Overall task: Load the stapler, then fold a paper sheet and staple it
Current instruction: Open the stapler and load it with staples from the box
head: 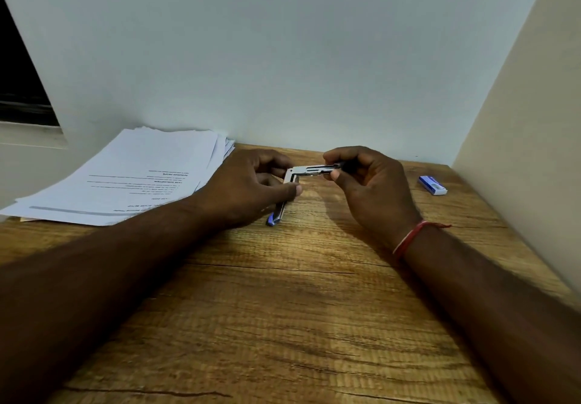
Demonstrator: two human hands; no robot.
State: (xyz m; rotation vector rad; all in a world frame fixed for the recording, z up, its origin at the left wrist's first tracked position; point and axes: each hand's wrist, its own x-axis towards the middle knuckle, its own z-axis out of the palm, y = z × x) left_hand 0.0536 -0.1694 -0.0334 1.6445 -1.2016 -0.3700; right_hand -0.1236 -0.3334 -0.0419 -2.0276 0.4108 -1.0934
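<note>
Though hinged open into an L, judged not yet loaded: records stapler at the middle of table, toward far wall, between both hands. Pins the lower leg to the wood with left hand, thumb and curled fingers pinching it. Pinches the upper leg's black end with right hand, fingers curled round it, holding that leg level above the surface. Cannot confirm staples in the channel; too small to tell.

Risks, as judged. Could snap shut on a fingertip if the right pinch slips, given a likely sprung hinge. Could skid on the smooth wood if the left press eases. Could jam if a strip goes in crooked or inverted. Needs one hand freed to reach box, lying well apart at right near side wall; could lose the open position in doing so.

Materials. Bright thin pressed metal on both legs, slotted along the upper; blue plastic at the lower tip. Small flat blue-and-white carton for box. Loose fanned white printed sheets in stack at left, edges uneven. Matt wood-grain table with dark cracks. Red thread round right wrist.
</note>
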